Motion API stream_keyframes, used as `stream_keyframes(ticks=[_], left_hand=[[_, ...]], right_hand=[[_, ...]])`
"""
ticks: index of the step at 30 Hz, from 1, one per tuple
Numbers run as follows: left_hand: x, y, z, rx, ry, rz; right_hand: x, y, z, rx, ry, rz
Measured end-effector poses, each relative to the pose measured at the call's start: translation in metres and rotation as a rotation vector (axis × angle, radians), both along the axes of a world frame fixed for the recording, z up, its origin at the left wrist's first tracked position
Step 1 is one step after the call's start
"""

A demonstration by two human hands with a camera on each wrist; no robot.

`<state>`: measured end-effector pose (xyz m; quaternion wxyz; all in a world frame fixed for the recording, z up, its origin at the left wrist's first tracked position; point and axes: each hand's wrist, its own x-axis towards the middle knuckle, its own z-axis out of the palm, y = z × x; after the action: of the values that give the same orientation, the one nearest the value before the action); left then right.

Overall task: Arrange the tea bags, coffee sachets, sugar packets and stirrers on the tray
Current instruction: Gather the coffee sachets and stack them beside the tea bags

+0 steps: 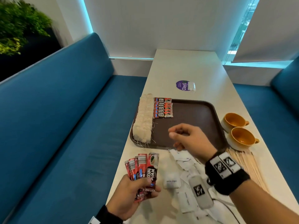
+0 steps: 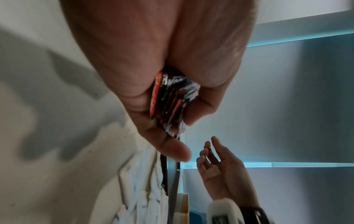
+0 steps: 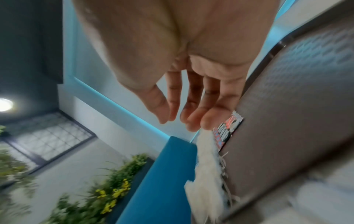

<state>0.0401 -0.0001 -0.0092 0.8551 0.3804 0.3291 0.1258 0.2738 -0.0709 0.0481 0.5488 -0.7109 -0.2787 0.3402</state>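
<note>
A brown tray (image 1: 194, 113) lies on the white table. Along its left side runs a row of tea bags (image 1: 143, 117), and beside them a column of red coffee sachets (image 1: 163, 108). My left hand (image 1: 137, 189) grips a fanned bunch of red coffee sachets (image 1: 142, 167) near the table's front left; the left wrist view shows the sachets (image 2: 172, 100) squeezed between thumb and fingers. My right hand (image 1: 181, 136) hovers over the tray's near part, fingers relaxed and empty, as the right hand (image 3: 184, 109) shows in its wrist view. White sugar packets (image 1: 182, 160) lie scattered below it. Wooden stirrers (image 1: 247, 165) lie at the right.
Two orange-lined cups (image 1: 234, 122) stand right of the tray. A purple sticker (image 1: 182, 85) and a small clear packet (image 1: 191, 86) lie further back on the table. Blue benches (image 1: 64, 118) flank the table on both sides.
</note>
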Motion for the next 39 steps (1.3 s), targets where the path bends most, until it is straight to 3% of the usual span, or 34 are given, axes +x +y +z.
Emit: stream_keyframes(ticks=[6,16,23,29,39], left_hand=[[0.004,-0.025,0.015,0.071,-0.029,0.036],[0.009,-0.052,0.018,0.099,-0.041,0.208],[0.006,-0.059,0.013,0.036,-0.038,0.175],[0.009,-0.062,0.016,0.04,0.018,0.148],[0.0,-0.036,0.007,-0.085,0.012,0.169]], right_hand=[[-0.052,-0.06,-0.011,0.042,0.139,0.055],[-0.074,-0.118,-0.025,0.039,0.229,-0.006],[-0.071,-0.133,-0.028,0.2,0.551,-0.126],[-0.068,-0.131,-0.032,0.224,0.308,-0.218],[-0.038,-0.117,-0.028,0.107,0.221,-0.197]])
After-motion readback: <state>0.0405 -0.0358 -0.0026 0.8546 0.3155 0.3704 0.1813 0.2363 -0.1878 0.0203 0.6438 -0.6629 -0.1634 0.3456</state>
